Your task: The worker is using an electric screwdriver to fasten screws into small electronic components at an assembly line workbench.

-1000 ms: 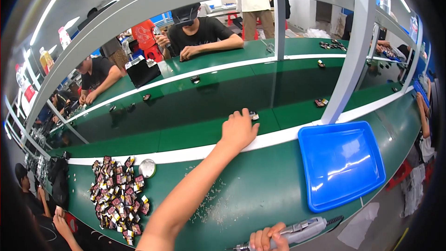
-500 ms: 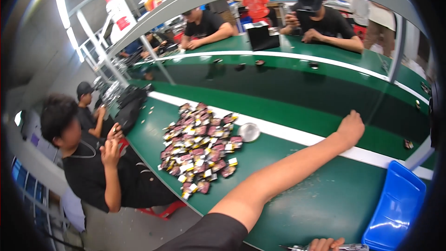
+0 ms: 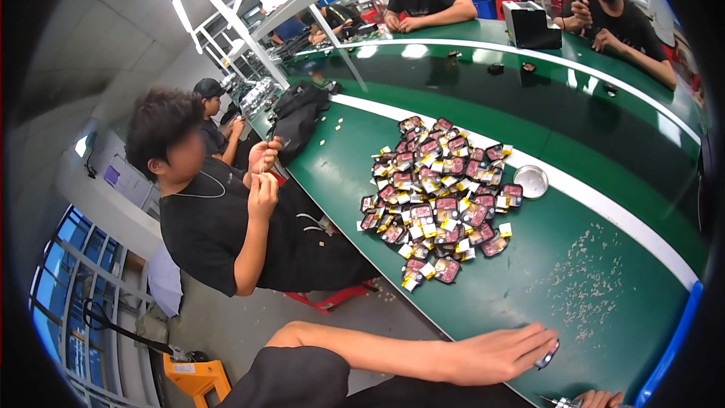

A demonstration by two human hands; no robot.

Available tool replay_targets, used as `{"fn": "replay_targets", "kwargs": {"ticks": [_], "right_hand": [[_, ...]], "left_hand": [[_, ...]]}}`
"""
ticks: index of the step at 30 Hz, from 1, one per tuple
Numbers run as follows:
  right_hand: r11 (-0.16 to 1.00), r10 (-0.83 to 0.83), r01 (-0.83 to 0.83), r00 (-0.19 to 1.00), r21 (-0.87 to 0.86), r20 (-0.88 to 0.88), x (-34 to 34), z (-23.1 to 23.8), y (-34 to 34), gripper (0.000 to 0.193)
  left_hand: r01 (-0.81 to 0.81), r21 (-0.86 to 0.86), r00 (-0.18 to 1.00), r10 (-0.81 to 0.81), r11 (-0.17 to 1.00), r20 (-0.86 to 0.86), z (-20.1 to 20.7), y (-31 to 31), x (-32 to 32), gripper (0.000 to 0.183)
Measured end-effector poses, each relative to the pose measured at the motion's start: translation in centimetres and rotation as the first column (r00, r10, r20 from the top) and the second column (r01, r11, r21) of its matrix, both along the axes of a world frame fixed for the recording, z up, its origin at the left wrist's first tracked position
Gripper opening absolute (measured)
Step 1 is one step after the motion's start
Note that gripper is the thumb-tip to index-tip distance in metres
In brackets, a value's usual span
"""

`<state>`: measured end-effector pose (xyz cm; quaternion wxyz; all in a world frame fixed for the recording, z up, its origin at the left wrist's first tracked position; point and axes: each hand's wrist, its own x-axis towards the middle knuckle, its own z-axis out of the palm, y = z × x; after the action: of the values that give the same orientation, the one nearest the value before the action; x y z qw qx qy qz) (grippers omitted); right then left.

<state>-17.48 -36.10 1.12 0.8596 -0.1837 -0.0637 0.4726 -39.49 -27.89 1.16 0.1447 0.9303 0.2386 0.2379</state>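
Note:
My left hand (image 3: 502, 351) is low over the near part of the green table, its fingers curled around a small dark part (image 3: 548, 354) that shows only at the fingertips. At the lower edge, my right hand (image 3: 598, 399) is closed on a silver tool with a thin pointed tip (image 3: 560, 402); it looks like a powered screwdriver, mostly cut off by the frame. Beyond my left hand lies a pile of small black parts (image 3: 445, 211) with reddish-brown faces and yellow-and-white tabs. A round shallow metal dish (image 3: 531, 181) sits at the pile's right side.
Small pale bits (image 3: 589, 279) are scattered on the table (image 3: 513, 287). A blue bin (image 3: 672, 347) stands at the right edge. A dark conveyor belt (image 3: 453, 83) carries a few black parts. A person (image 3: 226, 204) sits at my left; others work across the belt.
My left hand has come back from over the belt to the near table, now with a small dark part at its fingers. The view has swung left. My right hand still holds the tool.

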Motion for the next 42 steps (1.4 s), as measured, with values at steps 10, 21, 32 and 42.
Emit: {"fn": "replay_targets", "kwargs": {"ticks": [10,21,32,42], "right_hand": [[0.994,0.106,-0.106,0.994,-0.038,-0.013,-3.6,-0.8,-1.4,0.014],[0.942,0.307,-0.298,0.951,-0.152,0.040,-9.6,-1.7,-3.0,0.009],[0.928,0.299,-0.282,0.954,-0.245,0.036,-10.0,-2.3,-2.8,0.012],[0.929,0.291,-0.279,0.957,-0.245,0.012,-9.9,-2.3,-2.9,0.011]], "left_hand": [[0.032,0.009,0.985,-0.030,0.999,-0.172,1.7,-0.5,-0.1,0.042],[0.157,0.248,0.988,-0.149,0.956,-0.048,0.2,0.1,1.5,0.030],[0.217,0.327,0.976,-0.198,0.920,-0.091,0.0,0.1,1.8,0.026],[0.198,0.305,0.973,-0.150,0.932,-0.174,1.1,-0.6,2.0,0.023]]}}
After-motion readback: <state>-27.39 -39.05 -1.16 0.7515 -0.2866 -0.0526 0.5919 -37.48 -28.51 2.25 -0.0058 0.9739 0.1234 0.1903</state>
